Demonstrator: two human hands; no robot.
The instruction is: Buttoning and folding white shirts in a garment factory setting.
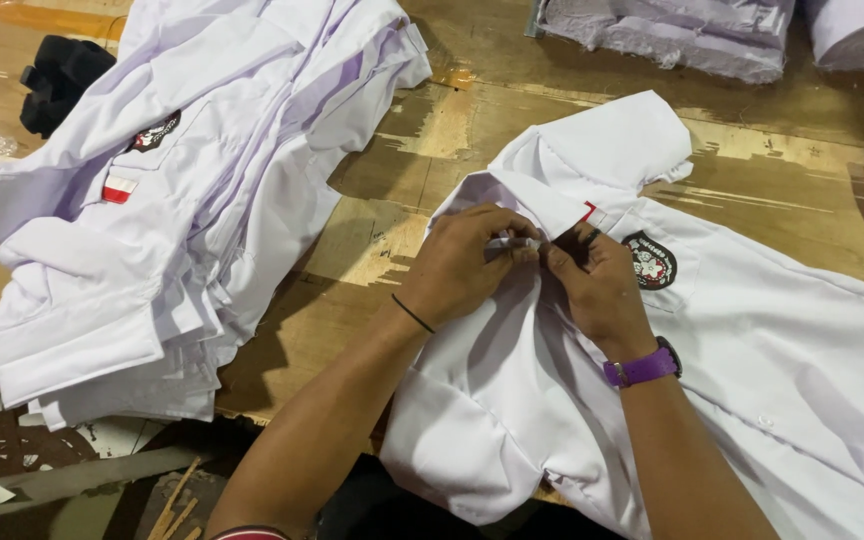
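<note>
Two big masses of white cloth fill our view. Largest is the table, worn brown wood running under everything. On it at nine o'clock lies the pile of white shirts, stacked loosely, the top one showing a dark badge and a small red and white tag. At four o'clock spreads the shirt we work on, laid flat with its collar toward twelve o'clock and one short sleeve hanging off the table's near edge at six o'clock. At twelve to one o'clock, along the far edge, sit bagged shirts in clear plastic.

Our left hand and right hand meet at the centre, touching, both pinched on the shirt's front just below the collar. The left fingers hold a small white piece there; we cannot tell what it is. Just beside the right hand at three o'clock is the shirt's chest badge, dark with a red rim. A purple watch circles the right wrist, a thin black band the left. At ten o'clock lies a black object, too dim to identify.
</note>
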